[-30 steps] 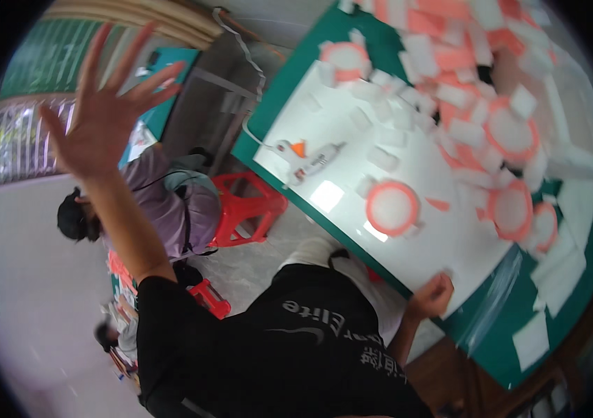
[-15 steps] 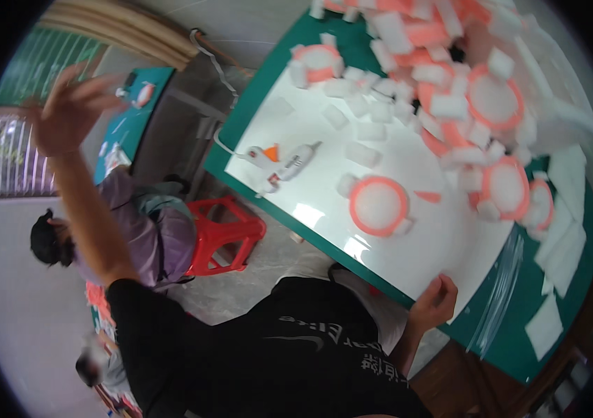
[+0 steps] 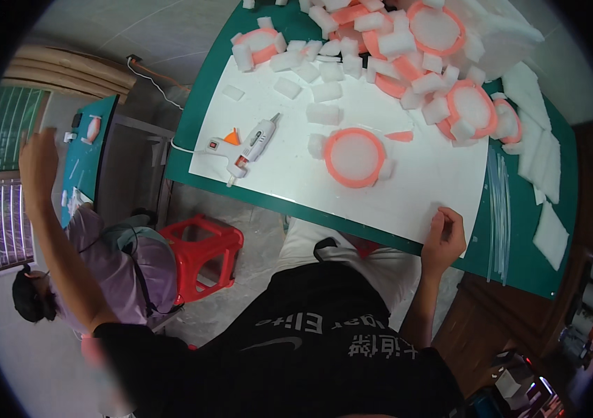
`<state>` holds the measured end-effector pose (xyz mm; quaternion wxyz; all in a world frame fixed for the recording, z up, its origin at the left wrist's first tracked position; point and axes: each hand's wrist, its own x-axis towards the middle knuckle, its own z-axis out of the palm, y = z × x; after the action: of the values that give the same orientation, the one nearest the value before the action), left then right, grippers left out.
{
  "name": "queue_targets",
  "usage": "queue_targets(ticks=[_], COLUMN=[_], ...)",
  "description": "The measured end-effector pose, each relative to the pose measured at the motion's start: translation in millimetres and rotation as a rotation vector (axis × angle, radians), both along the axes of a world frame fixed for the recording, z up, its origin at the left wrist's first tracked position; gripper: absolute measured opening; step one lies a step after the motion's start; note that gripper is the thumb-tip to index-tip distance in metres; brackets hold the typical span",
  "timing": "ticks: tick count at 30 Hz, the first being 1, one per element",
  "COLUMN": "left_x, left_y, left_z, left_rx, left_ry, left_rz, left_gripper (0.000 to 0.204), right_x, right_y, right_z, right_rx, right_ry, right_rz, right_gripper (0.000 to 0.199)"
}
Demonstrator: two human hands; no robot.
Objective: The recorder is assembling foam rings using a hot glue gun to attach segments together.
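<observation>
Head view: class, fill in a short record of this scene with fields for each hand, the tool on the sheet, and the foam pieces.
Left hand: raised out to the side, away from the table, holding nothing visible
Right hand: resting on the near edge of the white sheet
Tool: white glue gun lying on the sheet, untouched
Ring: orange ring with white centre, nearest the right hand
Foam: white foam blocks scattered and piled at the far side
Table: green table

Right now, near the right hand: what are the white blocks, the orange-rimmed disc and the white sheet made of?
Small white blocks: probably foam, matte, soft rough-cut edges. Round orange-rimmed disc: orange ring looks like smooth plastic or rubber, white centre matte, perhaps foam; uncertain. Large white sheet: thin, flat, likely paper or card. The right hand rests on its edge.
</observation>
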<state>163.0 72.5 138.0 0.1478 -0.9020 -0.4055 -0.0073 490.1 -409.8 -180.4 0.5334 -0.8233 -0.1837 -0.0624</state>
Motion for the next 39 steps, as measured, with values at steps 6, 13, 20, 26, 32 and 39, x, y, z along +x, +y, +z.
queue_targets(ticks=[6, 13, 20, 26, 32, 39], left_x=[40, 86, 166, 165, 114, 104], left_y=[-61, -81, 21, -22, -194, -196], left_z=[-132, -224, -272, -215, -214, -239], left_rx=[-0.359, -0.52, -0.212, -0.311, -0.523, -0.641], left_ry=[-0.464, -0.458, -0.188, -0.403, -0.604, -0.749], left_rz=[-0.304, -0.507, -0.652, -0.598, -1.046, -0.982], left_gripper=[0.037, 0.044, 0.04, 0.028, 0.035, 0.038], right_x=[4, 0, -18, -32, -83, -80], right_y=[2, 18, 45, 48, 86, 89], right_z=[-2, 31, 48, 62, 71, 48], right_rx=[-0.012, 0.033, 0.017, 0.076, 0.358, 0.181], right_ry=[-0.069, -0.118, -0.197, -0.135, 0.424, 0.45], right_rz=[0.061, 0.073, 0.204, 0.185, 0.58, 0.673], right_gripper=[0.012, 0.012, 0.014, 0.016, 0.021, 0.031])
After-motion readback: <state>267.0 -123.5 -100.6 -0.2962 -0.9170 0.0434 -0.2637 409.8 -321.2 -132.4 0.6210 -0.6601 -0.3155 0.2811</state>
